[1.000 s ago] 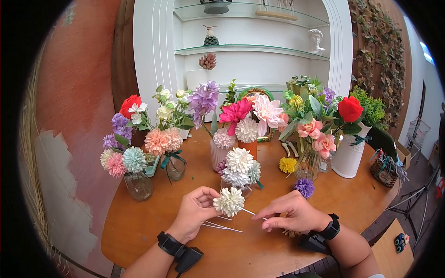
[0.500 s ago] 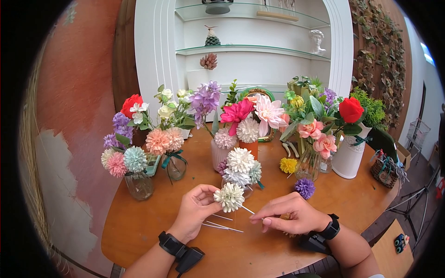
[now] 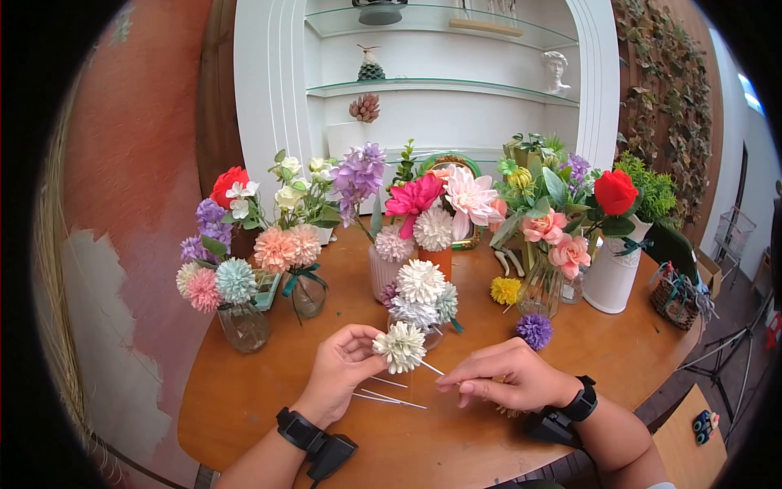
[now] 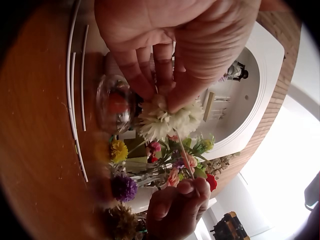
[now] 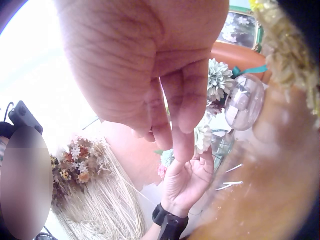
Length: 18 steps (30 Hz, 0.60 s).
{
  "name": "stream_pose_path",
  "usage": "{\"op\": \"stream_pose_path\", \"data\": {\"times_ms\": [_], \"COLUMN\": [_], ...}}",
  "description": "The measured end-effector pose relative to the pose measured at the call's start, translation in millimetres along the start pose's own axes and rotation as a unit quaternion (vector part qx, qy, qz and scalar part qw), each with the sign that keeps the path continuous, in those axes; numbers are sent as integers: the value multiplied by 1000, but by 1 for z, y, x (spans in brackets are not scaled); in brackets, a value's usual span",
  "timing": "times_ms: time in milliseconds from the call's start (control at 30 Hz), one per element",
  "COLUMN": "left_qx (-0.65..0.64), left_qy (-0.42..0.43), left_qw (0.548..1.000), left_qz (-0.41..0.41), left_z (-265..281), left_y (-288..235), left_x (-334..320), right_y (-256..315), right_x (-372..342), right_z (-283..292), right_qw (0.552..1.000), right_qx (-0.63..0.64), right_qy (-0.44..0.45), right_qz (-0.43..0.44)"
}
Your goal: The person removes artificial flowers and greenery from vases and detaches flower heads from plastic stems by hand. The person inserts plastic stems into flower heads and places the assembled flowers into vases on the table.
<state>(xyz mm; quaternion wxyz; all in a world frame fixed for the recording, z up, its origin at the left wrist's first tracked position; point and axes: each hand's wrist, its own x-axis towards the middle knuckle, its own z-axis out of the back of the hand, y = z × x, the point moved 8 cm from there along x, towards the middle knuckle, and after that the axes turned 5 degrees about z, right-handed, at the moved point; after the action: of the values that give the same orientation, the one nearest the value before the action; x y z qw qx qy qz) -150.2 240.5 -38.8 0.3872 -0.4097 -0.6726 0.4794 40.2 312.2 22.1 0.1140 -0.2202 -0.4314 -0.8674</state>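
My left hand (image 3: 342,373) pinches the head of a cream pompom flower (image 3: 399,347) between thumb and fingers, low over the table. From the flower a thin white stem (image 3: 432,368) slants down to the right, its far end pinched by the fingertips of my right hand (image 3: 517,376). In the left wrist view the flower (image 4: 170,120) hangs from the fingertips, and the stem (image 4: 184,155) runs to the right hand (image 4: 177,207). Several loose white stems (image 3: 391,398) lie on the wood beside the left hand.
Behind the hands a glass vase holds white pompoms (image 3: 420,282). A purple pompom (image 3: 534,332) and a yellow one (image 3: 505,289) lie right of it. Glass jars (image 3: 244,328) with flowers stand at the left, a white pitcher (image 3: 609,277) and a basket (image 3: 676,301) at the right.
The held flower has shifted slightly down and left, and its stem tilts a little differently. The right fingers have drawn slightly nearer to the flower; both hands keep their hold.
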Motion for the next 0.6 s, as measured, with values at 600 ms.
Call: {"op": "stream_pose_path", "data": {"times_ms": [600], "left_qx": [-2], "left_qy": [8], "left_qw": [1000], "left_qz": [-1], "left_z": [0], "left_y": [0], "left_x": [0], "right_y": [1], "right_x": [0], "right_z": [0], "right_qw": [1000], "right_qx": [-15], "right_qy": [4], "right_qz": [14]}}
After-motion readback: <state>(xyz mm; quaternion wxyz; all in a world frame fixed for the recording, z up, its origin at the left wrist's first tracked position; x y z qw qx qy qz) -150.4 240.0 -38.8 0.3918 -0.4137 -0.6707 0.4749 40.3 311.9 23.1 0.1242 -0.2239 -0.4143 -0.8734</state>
